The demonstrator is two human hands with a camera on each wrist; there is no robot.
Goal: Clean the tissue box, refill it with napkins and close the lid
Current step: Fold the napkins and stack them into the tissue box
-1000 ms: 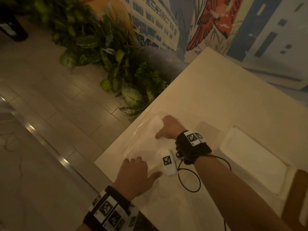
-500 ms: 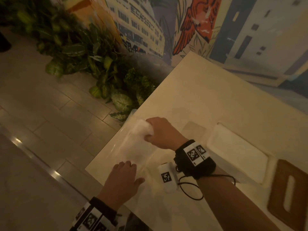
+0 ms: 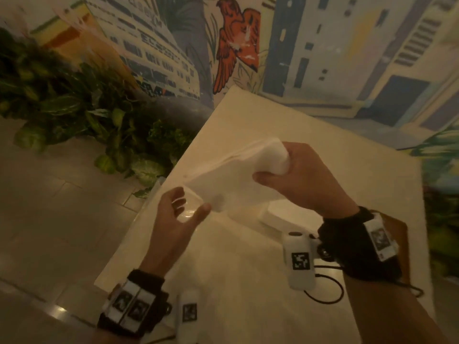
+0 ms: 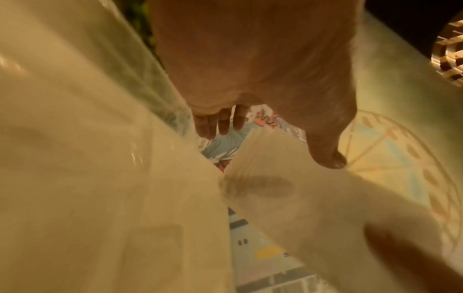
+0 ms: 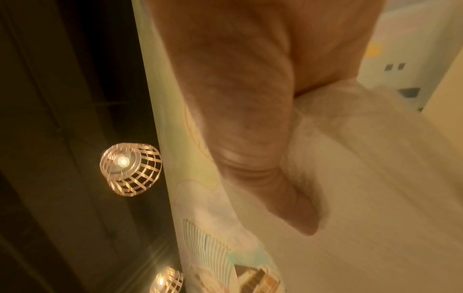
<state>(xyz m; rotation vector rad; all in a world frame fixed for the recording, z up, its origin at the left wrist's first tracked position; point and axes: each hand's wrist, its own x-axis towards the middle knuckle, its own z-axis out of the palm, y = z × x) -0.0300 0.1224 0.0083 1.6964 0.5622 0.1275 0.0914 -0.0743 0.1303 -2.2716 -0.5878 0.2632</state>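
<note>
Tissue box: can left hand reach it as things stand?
Likely not directly: the napkin stack gripped by the right hand hangs before the tissue box, and the left hand holds the clear wrapper.

napkins (image 4: pixel 313 198): pale stack, blurred, with a dark oval smudge on its face.
left hand (image 4: pixel 263 59): above the napkins; thumb tip at their top edge, fingers (image 4: pixel 218 123) at the wrapper's edge.
clear wrapper (image 4: pixel 87 138): left of the napkins, glossy, creased.
right hand (image 4: pixel 406 261): blurred, at the napkins' lower right.
mural (image 4: pixel 258 253): shows in the gap left of the napkins.
woven lamp (image 4: pixel 448 59): far upper right of the napkins.
</note>
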